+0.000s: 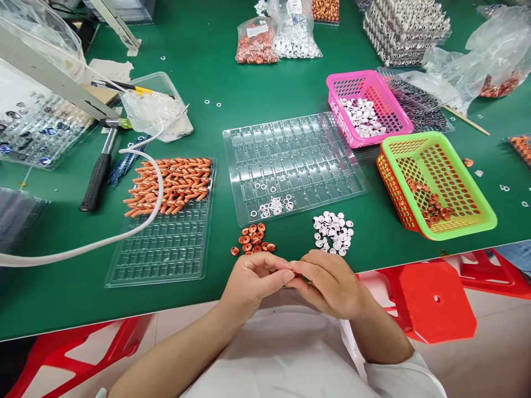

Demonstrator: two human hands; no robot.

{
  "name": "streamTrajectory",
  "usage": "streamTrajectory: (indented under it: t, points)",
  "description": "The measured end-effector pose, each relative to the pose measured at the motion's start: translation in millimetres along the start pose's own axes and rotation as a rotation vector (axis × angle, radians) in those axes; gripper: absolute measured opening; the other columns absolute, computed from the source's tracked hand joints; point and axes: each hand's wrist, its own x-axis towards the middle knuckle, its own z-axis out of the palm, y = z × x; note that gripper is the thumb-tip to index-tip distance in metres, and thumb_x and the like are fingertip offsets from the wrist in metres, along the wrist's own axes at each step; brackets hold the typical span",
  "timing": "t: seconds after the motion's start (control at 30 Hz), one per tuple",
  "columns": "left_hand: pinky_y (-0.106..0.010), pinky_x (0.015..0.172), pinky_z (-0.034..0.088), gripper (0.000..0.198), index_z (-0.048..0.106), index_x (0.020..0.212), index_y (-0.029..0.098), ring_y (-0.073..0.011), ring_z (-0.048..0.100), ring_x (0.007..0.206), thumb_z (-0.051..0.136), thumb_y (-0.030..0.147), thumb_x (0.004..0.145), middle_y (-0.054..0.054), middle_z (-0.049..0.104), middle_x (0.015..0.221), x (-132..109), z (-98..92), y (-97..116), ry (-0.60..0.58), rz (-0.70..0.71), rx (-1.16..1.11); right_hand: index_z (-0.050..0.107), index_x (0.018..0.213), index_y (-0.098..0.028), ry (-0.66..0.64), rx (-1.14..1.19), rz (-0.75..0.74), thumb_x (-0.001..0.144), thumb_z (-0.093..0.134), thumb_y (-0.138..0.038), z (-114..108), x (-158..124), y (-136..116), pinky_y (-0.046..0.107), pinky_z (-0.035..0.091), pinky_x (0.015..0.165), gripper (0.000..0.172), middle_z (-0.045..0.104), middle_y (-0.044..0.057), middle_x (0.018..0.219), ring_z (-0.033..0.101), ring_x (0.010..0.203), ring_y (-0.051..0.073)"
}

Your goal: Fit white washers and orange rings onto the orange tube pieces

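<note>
Two bare hands are held together just below the clear plastic compartment tray [298,138], at the near edge of the green table [199,66]. The left hand [254,281] and the right hand [329,283] are closed narrowly, their fingertips pinched against each other on a tiny orange-red piece [295,273]. Only a sliver of it is seen, so its shape cannot be told. Between the hands and that tray, a heap of copper-coloured rings [253,240] is laid to the left and a heap of white round discs [333,232] to the right. Right of the tray, a pink plastic basket [352,74] and a green-rimmed orange plastic basket [460,229] are set. Left of it, a second clear tray [166,254] is half filled with orange parts [174,185].
</note>
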Motion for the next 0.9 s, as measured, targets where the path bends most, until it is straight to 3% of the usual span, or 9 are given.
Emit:
streamTrajectory:
  t: [0.27,0.47,0.67,0.9]
  points:
    - [-0.024,0.066,0.055,0.015,0.072,0.065,0.016,-0.0143,0.069,0.067,0.086,0.021,0.061,-0.002,0.075,0.069,-0.4,5.6,3.2,0.027,-0.041,-0.129,0.057,0.109,-0.015,0.176,0.138,0.120,0.087,0.061,-0.015,12.7,7.7,-8.8,0.025,0.050,0.056,0.023,0.066,0.005,0.078,0.057,0.065,0.014]
    - [-0.020,0.059,0.051,0.017,0.071,0.062,0.015,-0.0111,0.065,0.061,0.087,0.023,0.059,-0.001,0.073,0.064,-0.8,4.8,3.1,0.048,-0.077,-0.155,0.052,0.124,-0.014,0.100,0.170,0.142,0.093,0.053,-0.021,17.5,2.4,-8.7,0.027,0.051,0.060,0.032,0.065,0.008,0.086,0.058,0.074,0.016]
    - [-0.021,0.060,0.050,0.020,0.069,0.062,0.014,-0.0106,0.062,0.060,0.086,0.024,0.060,-0.001,0.070,0.062,-2.8,4.9,4.1,0.059,-0.078,-0.104,0.049,0.128,-0.012,0.084,0.156,0.088,0.094,0.049,-0.019,20.3,-2.2,-7.1,0.028,0.051,0.059,0.034,0.065,0.009,0.085,0.058,0.072,0.016]
    - [-0.023,0.063,0.051,0.019,0.064,0.071,0.014,-0.0113,0.063,0.060,0.079,0.027,0.072,0.000,0.069,0.063,-7.8,0.7,5.7,-0.035,-0.065,-0.024,0.047,0.128,-0.009,0.117,0.077,-0.020,0.093,0.048,-0.016,21.3,-4.3,-3.8,0.028,0.048,0.052,0.036,0.062,0.007,0.076,0.056,0.063,0.017]
